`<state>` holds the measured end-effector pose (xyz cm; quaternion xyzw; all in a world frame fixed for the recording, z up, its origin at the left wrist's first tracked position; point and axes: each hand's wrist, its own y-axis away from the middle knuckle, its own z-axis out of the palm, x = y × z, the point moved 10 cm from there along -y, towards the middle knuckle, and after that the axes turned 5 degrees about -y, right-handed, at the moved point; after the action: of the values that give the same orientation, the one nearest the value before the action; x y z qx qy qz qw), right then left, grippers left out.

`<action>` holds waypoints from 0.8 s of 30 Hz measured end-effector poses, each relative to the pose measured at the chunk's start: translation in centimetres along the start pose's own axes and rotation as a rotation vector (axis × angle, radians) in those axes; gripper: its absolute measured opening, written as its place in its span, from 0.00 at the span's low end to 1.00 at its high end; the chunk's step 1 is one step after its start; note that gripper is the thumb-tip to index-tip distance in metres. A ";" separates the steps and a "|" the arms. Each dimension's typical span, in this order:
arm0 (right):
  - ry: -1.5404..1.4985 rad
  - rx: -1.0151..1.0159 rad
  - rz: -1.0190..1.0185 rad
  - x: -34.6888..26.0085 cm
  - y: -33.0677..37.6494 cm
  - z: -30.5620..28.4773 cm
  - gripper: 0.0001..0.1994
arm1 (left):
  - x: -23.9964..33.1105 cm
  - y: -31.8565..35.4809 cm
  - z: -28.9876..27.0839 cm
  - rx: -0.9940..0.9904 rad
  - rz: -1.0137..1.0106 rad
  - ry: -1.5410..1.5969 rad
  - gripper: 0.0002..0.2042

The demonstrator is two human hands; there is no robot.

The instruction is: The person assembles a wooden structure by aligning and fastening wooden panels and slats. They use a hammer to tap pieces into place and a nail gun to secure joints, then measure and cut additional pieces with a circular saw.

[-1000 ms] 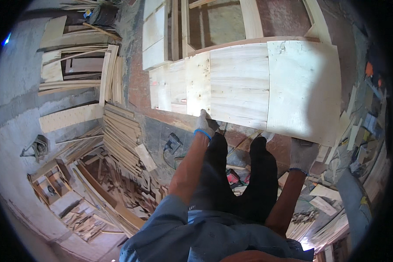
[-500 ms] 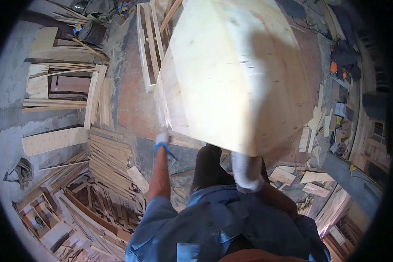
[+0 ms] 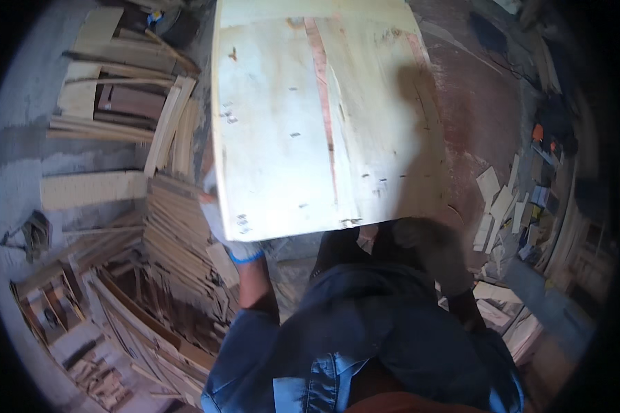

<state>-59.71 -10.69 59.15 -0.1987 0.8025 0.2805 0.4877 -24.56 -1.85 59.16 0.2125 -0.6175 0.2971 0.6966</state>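
Note:
A large pale plywood panel with a reddish stripe is raised in front of me and fills the upper middle of the view. My left hand, in a white glove with a blue cuff, grips its lower left edge. In a grey glove, my right hand holds the panel's lower right corner, in shadow. Below the panel I see my denim sleeves and dark trousers.
Stacks of wooden planks and slats lie on the floor to my left, with more boards at the upper left. Small offcuts are scattered on the reddish floor at the right, beside cluttered shelves.
The panel has been lifted from standing against the frame and tipped up toward me, now much closer and larger. Both hands rose with it.

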 end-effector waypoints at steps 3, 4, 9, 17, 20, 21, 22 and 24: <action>-0.199 0.450 -0.057 -0.5 -0.1 -6.5 0.18 | -0.5 -1.8 -2.4 -0.107 0.101 0.455 0.28; -0.270 0.529 -0.300 -5.2 -1.9 -6.8 0.19 | -1.4 -2.0 -4.1 -0.004 0.078 0.350 0.28; 0.141 0.514 -0.820 -13.1 -7.5 -1.6 0.21 | 0.2 -5.1 -10.1 0.407 0.052 -0.134 0.24; 0.232 0.458 -1.213 -17.7 -7.8 6.1 0.19 | 1.4 -11.4 -18.1 0.381 0.194 0.036 0.22; 0.400 0.375 -1.184 -17.8 -9.3 9.7 0.20 | 0.3 -13.5 -22.6 0.339 0.199 0.215 0.21; 0.460 0.367 -1.196 -18.0 -9.9 10.9 0.20 | 0.7 -13.8 -23.3 0.323 0.210 0.220 0.22; 0.520 0.362 -1.209 -18.1 -10.5 12.1 0.19 | 1.0 -14.4 -23.9 0.306 0.221 0.225 0.22; 0.443 0.338 -1.171 -19.1 -12.0 13.7 0.16 | 1.3 -15.2 -24.6 0.278 0.232 0.242 0.23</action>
<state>-34.92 -10.18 68.15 -0.5772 0.6759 -0.2098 0.4073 3.84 3.49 57.95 0.1968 -0.5027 0.4811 0.6907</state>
